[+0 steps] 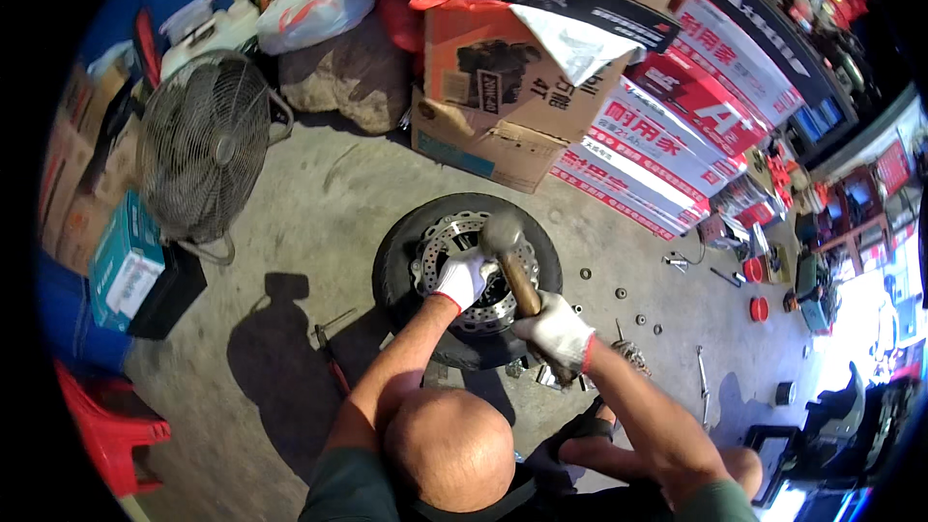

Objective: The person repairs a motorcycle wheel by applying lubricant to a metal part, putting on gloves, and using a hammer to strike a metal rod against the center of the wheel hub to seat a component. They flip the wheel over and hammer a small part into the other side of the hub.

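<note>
A motorcycle wheel (394,275) with a black tyre lies flat on the floor in front of me, its drilled brake disc (503,317) facing up. My left hand (464,278), in a white glove with a red cuff, is at the hub inside the disc. Its fingers are closed, and what they hold is hidden. In my right hand (556,332), also gloved, the wooden handle of a hammer (524,290) is gripped. The hammer's rounded metal head hangs above the disc, right beside my left hand, and looks slightly blurred.
Several small rings (622,293) and a wrench (703,382) lie right of the wheel. Left are a red-handled tool (336,372), a floor fan (208,145) and a red stool (114,430). Stacked cartons (503,150) stand beyond the wheel. My bare knee (449,449) is close below it.
</note>
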{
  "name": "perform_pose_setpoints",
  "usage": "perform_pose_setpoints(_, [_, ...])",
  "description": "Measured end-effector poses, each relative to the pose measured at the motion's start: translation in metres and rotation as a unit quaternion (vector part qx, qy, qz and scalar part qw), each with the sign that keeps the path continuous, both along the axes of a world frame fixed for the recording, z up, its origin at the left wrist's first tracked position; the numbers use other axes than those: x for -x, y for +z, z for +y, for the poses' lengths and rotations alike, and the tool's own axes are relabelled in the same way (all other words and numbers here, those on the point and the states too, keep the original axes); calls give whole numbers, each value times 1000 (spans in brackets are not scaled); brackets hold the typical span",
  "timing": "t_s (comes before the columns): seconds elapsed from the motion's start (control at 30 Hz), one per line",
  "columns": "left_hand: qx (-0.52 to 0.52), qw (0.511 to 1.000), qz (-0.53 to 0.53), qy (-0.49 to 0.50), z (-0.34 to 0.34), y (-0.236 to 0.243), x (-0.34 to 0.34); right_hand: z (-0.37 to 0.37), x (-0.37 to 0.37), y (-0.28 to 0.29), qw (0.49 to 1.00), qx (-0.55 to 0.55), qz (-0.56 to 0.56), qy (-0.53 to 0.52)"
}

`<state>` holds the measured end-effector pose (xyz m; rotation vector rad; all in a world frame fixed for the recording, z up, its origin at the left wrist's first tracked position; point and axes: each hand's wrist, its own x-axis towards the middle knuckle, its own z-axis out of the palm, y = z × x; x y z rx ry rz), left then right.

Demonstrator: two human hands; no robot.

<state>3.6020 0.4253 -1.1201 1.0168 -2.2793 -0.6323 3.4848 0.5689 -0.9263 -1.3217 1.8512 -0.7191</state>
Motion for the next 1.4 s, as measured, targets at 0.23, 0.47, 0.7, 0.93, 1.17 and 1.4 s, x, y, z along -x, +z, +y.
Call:
perform_pose_setpoints(0.23, [-125, 980, 153, 40, -9, 7, -18, 51, -18, 35, 967, -111, -216, -79])
perform_pose_setpoints(0.47, [-145, 968, 161, 123, -23, 42, -46, 89, -14, 14, 906, -96, -346, -225])
perform_pose_setpoints(0.7, [-201, 972, 114, 46, -18, 30, -44, 107, -9, -14, 888, -91, -374, -253])
perform_pose_setpoints(0.93, [-163, 984, 62, 46, -12, 35, -41, 108, -7, -19, 886, -88, -387, -242])
perform_pose_setpoints(1.17, [-171, 984, 37, 44, -12, 34, -37, 108, -7, -22, 895, -107, -371, -223])
perform_pose_setpoints(1.4, [-92, 996, 18, 12, -14, 28, -40, 69, -3, 32, 954, -83, -243, -154])
